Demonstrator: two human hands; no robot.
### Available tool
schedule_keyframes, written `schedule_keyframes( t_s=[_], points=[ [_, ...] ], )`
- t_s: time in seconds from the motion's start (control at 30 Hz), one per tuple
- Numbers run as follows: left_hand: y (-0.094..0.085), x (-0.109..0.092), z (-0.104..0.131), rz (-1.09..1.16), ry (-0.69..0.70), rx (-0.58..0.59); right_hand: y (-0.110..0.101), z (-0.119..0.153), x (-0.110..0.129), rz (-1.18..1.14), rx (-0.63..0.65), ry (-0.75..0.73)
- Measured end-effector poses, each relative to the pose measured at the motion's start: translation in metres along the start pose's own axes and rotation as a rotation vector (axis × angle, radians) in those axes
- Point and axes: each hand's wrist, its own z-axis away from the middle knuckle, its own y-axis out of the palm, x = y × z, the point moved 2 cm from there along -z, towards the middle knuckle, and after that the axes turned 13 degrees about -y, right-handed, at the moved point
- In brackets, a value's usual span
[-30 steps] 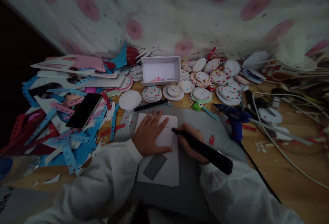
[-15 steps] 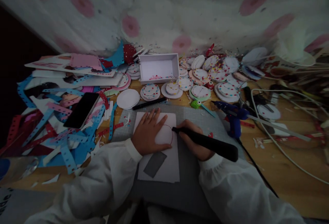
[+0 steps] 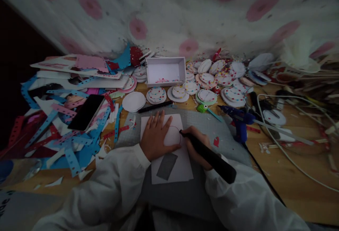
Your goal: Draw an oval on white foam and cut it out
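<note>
sheet rotated beneath a stationary tip

head view: my left hand (image 3: 158, 137) lay flat on the white sheet (image 3: 182, 169), fingers spread, grasping nothing. my right hand (image 3: 197, 146) was closed around the black pen-shaped tool (image 3: 214, 160), its tip at the curved line (image 3: 180, 138) on the sheet's right half. whether the tip drew or cut could not be determined.

change in position: compared with half a second earlier, the sheet's lower edge had swung to my right, and the grey rectangle (image 3: 166, 166) on it had shifted the same way. my left hand had turned with the sheet; the tool's rear end had dropped nearer to me. in my judgement, the rotation presented a different stretch of the curve to the tip, sparing the right hand a long sweep.

location: the sheet rested on the grey mat (image 3: 229, 137), directly before me. beyond the mat stood decorated discs (image 3: 156, 95) and the white box (image 3: 166, 83). the blue glue gun (image 3: 239, 118) lay to the right, the phone (image 3: 86, 112) to the left on paper strips (image 3: 70, 157).
</note>
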Motion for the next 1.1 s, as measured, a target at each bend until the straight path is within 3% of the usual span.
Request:
schedule_keyframes(
  t_s=[0.4, 0.6, 0.77, 1.1],
  points=[
    [-0.002, -0.004, 0.000, -0.014, -0.024, 0.011, 0.005, 0.013, 0.016, 0.044, -0.050, 0.068],
    [-0.002, -0.022, 0.011, -0.023, -0.260, 0.002, -0.014, -0.016, 0.007, -0.018, 0.050, 0.007],
    [0.001, -0.025, 0.019, -0.003, -0.147, 0.058, -0.022, -0.022, 0.003, -0.075, 0.085, -0.101],
    [0.003, -0.023, 0.019, -0.031, -0.142, 0.062, -0.009, 0.003, -0.004, 0.048, 0.013, -0.102]
  ],
)
